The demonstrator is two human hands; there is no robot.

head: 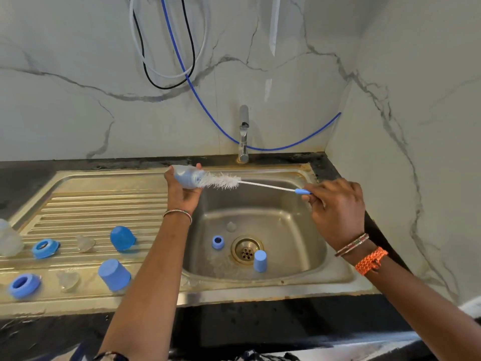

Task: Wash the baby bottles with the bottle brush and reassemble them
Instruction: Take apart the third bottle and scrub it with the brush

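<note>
Currently the left hand [182, 191] grips a bottle [188, 178] over the far left rim of the sink [286, 230], fingers curled round the body, with the bottle lying roughly level and its mouth pointing right. The right hand [335, 204] pinches the blue handle end of the brush [223, 180] over the right side of the basin. The white bristle head sits at the bottle mouth, its tip just inside and most of the bristles outside. The thin white shaft runs right and slightly down from the bristles to the handle.

Inside the basin, a small blue ring [217, 242] lies left of the drain [246, 250] and a pale blue cap [260, 261] stands just right of it, nearer the front. A clear teat [230, 226] rests on the basin floor beyond the drain.

On the drainboard [104, 204], left of the basin, parts are laid out in two rows. Far row, left to right: a clear bottle [9, 239] at the frame edge, a blue ring [44, 248], a clear teat [85, 243], a blue cap [122, 238]. Near row, left to right: a blue ring [24, 285], a clear teat [68, 280], a blue cap [114, 274].

The tap [243, 134] stands behind the basin, centred on the far rim. A blue hose [208, 110] hangs along the wall behind it.
</note>
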